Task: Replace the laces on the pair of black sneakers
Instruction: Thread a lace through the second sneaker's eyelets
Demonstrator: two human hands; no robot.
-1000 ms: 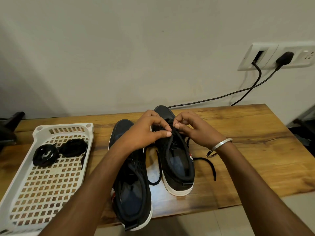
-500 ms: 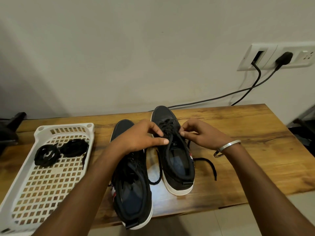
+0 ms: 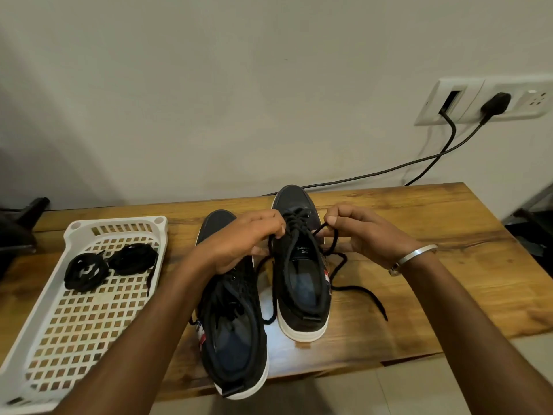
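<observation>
Pointing toes wallward: right sneaker [image 3: 300, 265], lengthwise.

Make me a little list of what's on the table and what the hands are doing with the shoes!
table: wooden table against a wall
right sneaker: black, white sole, lace undone with its ends trailing on the table
left sneaker: black, nearer the camera, laces in
left hand: pinching one strand of the lace
right hand: pinching the other strand
basket: white plastic, left of the shoes
in basket: two coiled black laces
wall: socket with black plug
</observation>
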